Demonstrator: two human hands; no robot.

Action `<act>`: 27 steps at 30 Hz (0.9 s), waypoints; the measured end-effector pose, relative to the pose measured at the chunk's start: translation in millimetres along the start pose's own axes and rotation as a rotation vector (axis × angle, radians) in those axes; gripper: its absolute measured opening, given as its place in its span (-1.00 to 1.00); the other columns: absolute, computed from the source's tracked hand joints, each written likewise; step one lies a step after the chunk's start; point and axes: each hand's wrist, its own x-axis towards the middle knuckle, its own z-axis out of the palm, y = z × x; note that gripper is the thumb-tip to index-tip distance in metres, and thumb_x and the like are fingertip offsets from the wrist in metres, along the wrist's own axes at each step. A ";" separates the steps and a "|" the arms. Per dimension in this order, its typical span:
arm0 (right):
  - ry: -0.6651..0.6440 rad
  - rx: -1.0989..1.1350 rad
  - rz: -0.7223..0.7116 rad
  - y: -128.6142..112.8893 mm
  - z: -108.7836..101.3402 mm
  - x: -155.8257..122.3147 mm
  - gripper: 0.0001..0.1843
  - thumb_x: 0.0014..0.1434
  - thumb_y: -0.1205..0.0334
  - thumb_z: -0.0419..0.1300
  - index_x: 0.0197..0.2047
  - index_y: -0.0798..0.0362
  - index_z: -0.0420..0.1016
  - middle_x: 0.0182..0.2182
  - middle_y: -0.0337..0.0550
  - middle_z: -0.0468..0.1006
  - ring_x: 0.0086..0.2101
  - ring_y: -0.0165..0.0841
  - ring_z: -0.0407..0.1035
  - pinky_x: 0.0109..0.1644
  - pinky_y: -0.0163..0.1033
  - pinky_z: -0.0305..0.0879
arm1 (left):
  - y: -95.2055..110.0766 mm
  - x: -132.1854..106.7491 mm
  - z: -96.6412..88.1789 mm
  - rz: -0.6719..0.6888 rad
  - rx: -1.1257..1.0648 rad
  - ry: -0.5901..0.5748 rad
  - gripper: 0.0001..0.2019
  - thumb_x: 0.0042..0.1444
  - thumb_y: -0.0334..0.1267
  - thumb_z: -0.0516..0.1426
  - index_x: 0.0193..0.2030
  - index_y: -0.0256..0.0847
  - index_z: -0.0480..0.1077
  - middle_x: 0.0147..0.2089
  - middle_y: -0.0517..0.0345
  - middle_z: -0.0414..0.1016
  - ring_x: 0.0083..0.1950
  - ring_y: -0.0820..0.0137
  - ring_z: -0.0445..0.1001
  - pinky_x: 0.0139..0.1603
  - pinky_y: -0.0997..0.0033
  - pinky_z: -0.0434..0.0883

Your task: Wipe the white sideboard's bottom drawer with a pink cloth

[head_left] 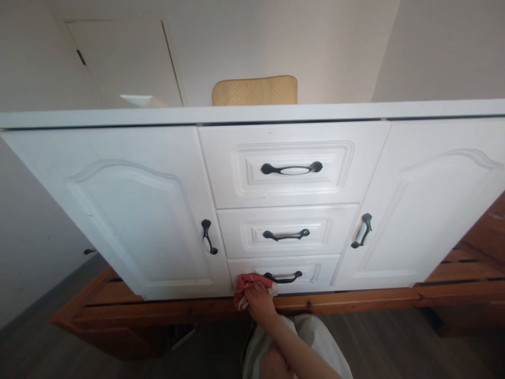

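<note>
A right hand (258,300) presses a red cloth (246,287), fingers closed over it, against the bottom drawer (315,271) of a white cabinet (138,210), just left of the black handle (283,277). The cabinet stands on a wooden base (355,301); the left hand is out of view.

One white wooden cabinet (252,113) is showing two arched panel doors (130,210) and three stacked white drawers (294,168). Five black curved metal handles with white centres (291,169) are showing, one per front. One red crumpled cloth (246,284) and one bare hand (258,300) are appearing. One tan padded cushion (255,90) is sitting behind.
</note>
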 end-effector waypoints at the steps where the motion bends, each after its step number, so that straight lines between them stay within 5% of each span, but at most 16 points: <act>1: -0.019 -0.012 0.037 16.7 -6.3 -12.5 -0.60 0.18 0.41 0.16 0.08 0.11 0.55 0.00 0.10 0.63 0.04 -0.03 0.45 0.09 0.00 0.34 | 1.5 -2.5 0.2 0.040 0.035 0.022 -0.66 0.17 -0.24 0.05 -0.03 -0.13 0.59 0.02 -0.27 0.64 0.13 -0.10 0.58 0.09 -0.02 0.45; 4: -0.049 -0.085 0.176 76.2 -31.4 -57.7 -0.55 0.19 0.40 0.11 0.13 0.13 0.56 -0.05 0.12 0.65 -0.02 -0.01 0.48 0.07 0.02 0.32 | 6.8 -8.9 -1.3 0.158 0.068 0.109 -0.64 0.26 -0.24 -0.09 -0.17 -0.08 0.55 -0.08 -0.14 0.66 0.04 0.03 0.62 0.05 0.08 0.44; 7: 0.066 -0.220 0.250 134.9 -60.2 -104.9 -0.41 0.11 0.46 0.12 0.23 0.12 0.49 0.02 0.15 0.63 0.11 0.04 0.40 0.26 0.13 0.15 | 9.8 -11.5 -1.1 0.189 0.073 0.169 -0.64 0.32 -0.21 -0.13 -0.23 -0.10 0.50 -0.14 -0.05 0.66 -0.03 0.11 0.62 -0.02 0.16 0.41; 11: 0.114 -0.283 0.218 171.5 -100.7 -134.1 -0.45 0.07 0.51 0.09 0.13 0.08 0.54 -0.06 0.10 0.65 0.05 -0.04 0.40 0.25 0.07 0.13 | 9.8 -9.9 3.4 0.198 0.120 0.181 -0.64 0.34 -0.23 -0.14 -0.24 -0.13 0.48 -0.17 0.05 0.66 -0.07 0.23 0.62 -0.07 0.30 0.37; 18: 0.334 -0.167 0.085 143.6 -183.1 -95.4 -0.65 0.03 0.53 0.06 -0.15 0.06 0.47 -0.22 -0.01 0.56 -0.11 -0.12 0.35 0.20 0.06 0.16 | 15.8 -14.7 0.9 0.198 0.110 0.170 -0.64 0.32 -0.25 -0.13 -0.24 -0.16 0.49 -0.16 0.02 0.64 -0.05 0.19 0.61 -0.04 0.27 0.37; 21: 0.409 0.069 0.105 129.0 -198.0 -92.1 -0.79 0.06 0.43 0.09 -0.22 0.05 0.44 -0.22 -0.02 0.54 -0.14 -0.14 0.35 0.10 0.02 0.25 | 15.1 -17.9 -1.0 0.178 0.068 0.165 -0.64 0.31 -0.24 -0.14 -0.28 -0.18 0.47 -0.18 -0.04 0.62 -0.07 0.14 0.59 -0.04 0.19 0.36; 24: 0.556 0.490 0.283 109.0 -189.5 -111.3 -0.85 0.09 0.20 0.21 -0.25 0.05 0.46 -0.22 -0.02 0.56 -0.14 -0.13 0.41 0.05 0.00 0.34 | 19.2 -19.4 -12.4 0.194 -0.153 0.197 -0.67 0.30 -0.18 -0.11 -0.34 -0.17 0.42 -0.30 0.02 0.56 -0.19 0.19 0.55 -0.12 0.23 0.38; 27: 0.721 1.063 0.694 80.1 -167.4 -152.3 -0.53 0.02 -0.15 0.34 -0.18 0.06 0.49 -0.27 -0.04 0.61 -0.20 -0.10 0.51 0.00 0.02 0.45 | 43.2 -17.0 -45.4 0.288 -0.402 0.391 -0.66 0.34 -0.07 -0.07 -0.33 -0.13 0.40 -0.34 0.11 0.51 -0.26 0.29 0.47 -0.18 0.30 0.39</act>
